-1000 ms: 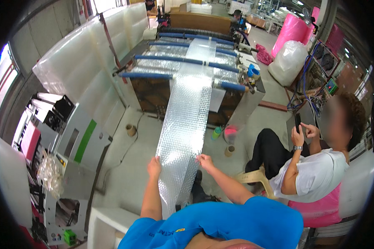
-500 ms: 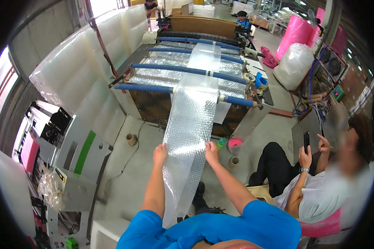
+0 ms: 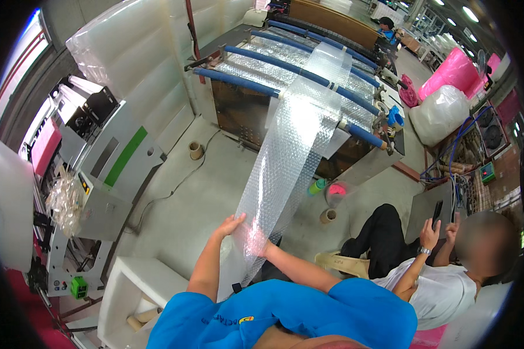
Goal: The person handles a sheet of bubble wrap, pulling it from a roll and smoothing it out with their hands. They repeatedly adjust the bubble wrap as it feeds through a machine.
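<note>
A long strip of clear bubble wrap [image 3: 282,157] runs from the roller machine down toward my body. At its left edge my left hand [image 3: 232,225] is closed, with the edge between thumb and fingers. My right hand [image 3: 256,242] is close beside it, behind the film and seen blurred through it, closed on the gathered lower part. The strip is narrowed and creased where the hands meet, and its lower end hangs below them. The blue rollers [image 3: 239,82] carry the upper part of the strip over the machine.
A seated person [image 3: 431,279] at the right holds a phone [image 3: 437,214]. Cardboard cores [image 3: 196,150] and a green bottle [image 3: 317,186] stand on the floor. A grey machine [image 3: 108,168] is at the left, and a white bin [image 3: 119,291] at the lower left. A cable [image 3: 172,189] crosses the floor.
My hands have come together from opposite edges of the strip, the right moving left behind the film. The strip is now bunched and slanted. The view has shifted.
</note>
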The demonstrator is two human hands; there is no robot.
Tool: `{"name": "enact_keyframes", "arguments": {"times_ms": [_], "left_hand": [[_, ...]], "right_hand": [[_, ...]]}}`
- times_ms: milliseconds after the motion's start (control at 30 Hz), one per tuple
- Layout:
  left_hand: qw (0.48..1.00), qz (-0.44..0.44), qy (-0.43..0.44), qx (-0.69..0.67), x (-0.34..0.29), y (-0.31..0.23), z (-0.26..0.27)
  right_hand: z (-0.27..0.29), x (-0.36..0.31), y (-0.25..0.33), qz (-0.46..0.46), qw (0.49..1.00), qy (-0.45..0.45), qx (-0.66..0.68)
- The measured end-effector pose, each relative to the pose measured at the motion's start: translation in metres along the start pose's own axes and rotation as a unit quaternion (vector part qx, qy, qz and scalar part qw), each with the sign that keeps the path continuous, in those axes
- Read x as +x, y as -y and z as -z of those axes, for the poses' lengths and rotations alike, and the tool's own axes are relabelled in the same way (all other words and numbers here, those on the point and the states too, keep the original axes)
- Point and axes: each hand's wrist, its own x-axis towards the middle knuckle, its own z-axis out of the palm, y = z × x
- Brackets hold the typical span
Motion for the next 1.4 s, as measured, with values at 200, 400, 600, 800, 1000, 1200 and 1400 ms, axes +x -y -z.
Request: {"name": "enact_keyframes", "arguments": {"times_ms": [200,400,600,800,1000,1200,1400], "left_hand": [[0.98,-0.126,-0.157,0.009,-0.065,-0.001,-0.004],[0.947,-0.205,-0.249,0.016,-0.101,-0.014,0.023],[0.953,-0.215,-0.204,0.065,-0.127,-0.026,0.019],[0.944,-0.253,-0.151,0.15,-0.125,-0.034,0.007],[0.943,-0.188,-0.145,0.235,-0.144,-0.05,0.012],[0.956,-0.16,-0.141,0.199,-0.086,0.005,0.038],[0.923,-0.204,-0.224,0.235,-0.083,0.023,0.022]], "right_hand": [[0.036,-0.012,-0.031,-0.12,0.987,0.102,-0.004],[0.081,-0.091,-0.064,-0.256,0.865,-0.129,-0.412],[0.034,-0.134,-0.011,0.126,0.962,-0.134,-0.203],[0.028,-0.096,-0.008,0.291,0.892,-0.248,-0.24],[0.014,-0.098,-0.012,0.329,0.846,-0.285,-0.309],[-0.005,-0.109,-0.015,0.289,0.88,-0.276,-0.256],[0.035,-0.083,-0.016,0.269,0.872,-0.299,-0.279]]}}
